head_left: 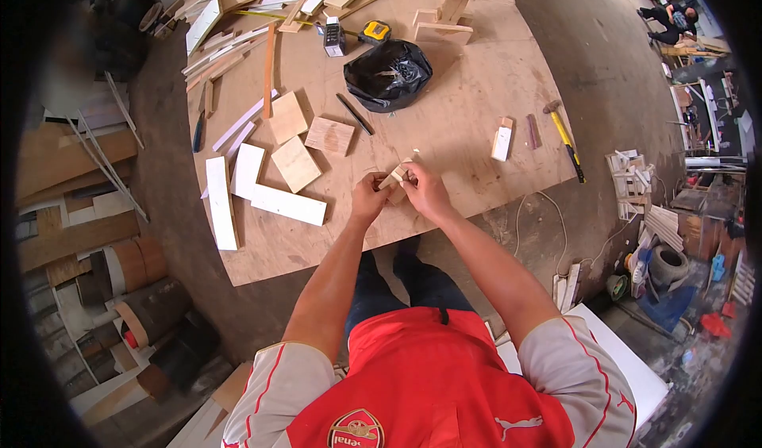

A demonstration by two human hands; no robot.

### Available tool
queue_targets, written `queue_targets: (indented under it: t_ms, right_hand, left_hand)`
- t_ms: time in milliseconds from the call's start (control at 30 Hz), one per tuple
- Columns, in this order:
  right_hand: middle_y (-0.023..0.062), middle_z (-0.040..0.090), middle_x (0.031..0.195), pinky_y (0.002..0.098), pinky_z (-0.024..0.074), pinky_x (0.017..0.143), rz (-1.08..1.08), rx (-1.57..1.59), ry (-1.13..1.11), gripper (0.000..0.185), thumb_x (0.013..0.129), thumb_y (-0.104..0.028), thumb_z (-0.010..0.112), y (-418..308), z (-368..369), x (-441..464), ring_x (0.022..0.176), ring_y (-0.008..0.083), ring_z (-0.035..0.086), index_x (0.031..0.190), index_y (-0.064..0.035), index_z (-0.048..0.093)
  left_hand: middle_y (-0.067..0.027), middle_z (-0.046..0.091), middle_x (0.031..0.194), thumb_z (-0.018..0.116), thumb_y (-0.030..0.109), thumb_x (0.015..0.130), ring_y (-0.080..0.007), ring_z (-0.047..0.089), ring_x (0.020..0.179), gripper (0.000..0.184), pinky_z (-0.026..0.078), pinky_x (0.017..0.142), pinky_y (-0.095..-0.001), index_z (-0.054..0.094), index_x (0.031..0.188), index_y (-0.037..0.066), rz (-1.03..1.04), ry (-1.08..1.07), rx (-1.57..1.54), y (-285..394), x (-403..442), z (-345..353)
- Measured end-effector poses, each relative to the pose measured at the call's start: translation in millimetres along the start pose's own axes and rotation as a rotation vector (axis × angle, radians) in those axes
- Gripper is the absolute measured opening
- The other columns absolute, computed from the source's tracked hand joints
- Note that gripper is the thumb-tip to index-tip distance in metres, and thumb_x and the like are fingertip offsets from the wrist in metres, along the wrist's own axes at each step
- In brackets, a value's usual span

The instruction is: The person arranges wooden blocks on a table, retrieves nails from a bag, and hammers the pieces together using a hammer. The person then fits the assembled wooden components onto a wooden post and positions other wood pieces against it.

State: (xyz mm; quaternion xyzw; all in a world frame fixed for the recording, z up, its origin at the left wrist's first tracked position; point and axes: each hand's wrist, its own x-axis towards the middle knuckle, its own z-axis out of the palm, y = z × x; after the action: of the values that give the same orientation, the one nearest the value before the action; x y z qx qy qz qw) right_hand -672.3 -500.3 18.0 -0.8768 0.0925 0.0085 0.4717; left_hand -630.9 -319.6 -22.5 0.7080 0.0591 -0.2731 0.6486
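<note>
Near the front edge of the plywood table, my left hand [370, 198] grips one end of a small light wood piece [394, 176]. My right hand [427, 190] pinches the same piece from the right. Part of it is hidden by my fingers. A reddish wood block [330, 136] and two pale square blocks [288, 117] lie to the left of my hands. Above them sits a black plastic bag [388, 75] with its mouth open, beside a dark pencil-like stick [355, 114].
White boards [288, 204] lie at the table's left front. A yellow-handled hammer [564, 142] is at the right edge, near a small white block [502, 139]. A tape measure [375, 32] and wood strips [270, 71] are farther back. A person [673, 24] is at far right.
</note>
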Motion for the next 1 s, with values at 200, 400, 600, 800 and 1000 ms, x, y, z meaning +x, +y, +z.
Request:
queue_targets:
  t_ms: [200, 400, 600, 800, 1000]
  right_hand:
    - [0.0174, 0.073, 0.098, 0.0451, 0.0583, 0.076, -0.010, -0.164, 0.009, 0.030, 0.090, -0.015, 0.079, -3, 13, -2, 0.087, 0.0359, 0.073, 0.116, -0.0041, 0.069]
    - [0.0189, 0.070, 0.099, 0.0504, 0.0575, 0.078, -0.034, -0.187, 0.078, 0.025, 0.090, -0.018, 0.078, 14, 24, -17, 0.092, 0.0411, 0.071, 0.110, -0.0054, 0.069]
    - [0.0180, 0.069, 0.103, 0.0503, 0.0575, 0.080, -0.040, -0.189, 0.125, 0.026, 0.090, -0.020, 0.080, 12, 28, -23, 0.093, 0.0403, 0.070, 0.109, -0.0052, 0.070]
    - [0.0173, 0.069, 0.110, 0.0492, 0.0577, 0.083, -0.052, -0.194, 0.118, 0.029, 0.090, -0.021, 0.080, 22, 29, -23, 0.101, 0.0400, 0.069, 0.113, -0.0052, 0.071]
    - [0.0176, 0.068, 0.117, 0.0493, 0.0575, 0.087, -0.099, -0.209, 0.096, 0.034, 0.090, -0.021, 0.082, 24, 26, -16, 0.105, 0.0412, 0.068, 0.117, -0.0048, 0.071]
  left_hand:
    - [-0.0168, 0.074, 0.102, 0.081, 0.015, 0.085, -0.0348, 0.072, 0.085, 0.040, 0.059, 0.082, -0.0432, 0.077, 0.124, 0.004, 0.311, 0.195, 0.590, -7, -7, -3]
    - [-0.0168, 0.067, 0.123, 0.086, 0.025, 0.081, -0.0367, 0.066, 0.109, 0.045, 0.057, 0.091, -0.0476, 0.078, 0.122, 0.007, 0.391, 0.359, 0.751, -9, -33, 7]
    - [-0.0135, 0.066, 0.119, 0.093, 0.037, 0.073, -0.0359, 0.065, 0.110, 0.068, 0.056, 0.093, -0.0465, 0.073, 0.130, 0.007, 0.501, 0.247, 0.806, -18, -38, 0]
    - [-0.0103, 0.066, 0.118, 0.094, 0.043, 0.070, -0.0321, 0.064, 0.108, 0.075, 0.054, 0.090, -0.0462, 0.072, 0.133, 0.010, 0.521, 0.259, 0.887, -22, -41, 4]
    - [-0.0081, 0.067, 0.112, 0.095, 0.043, 0.065, -0.0317, 0.064, 0.108, 0.077, 0.051, 0.090, -0.0474, 0.073, 0.132, 0.011, 0.507, 0.379, 0.923, -29, -48, 16]
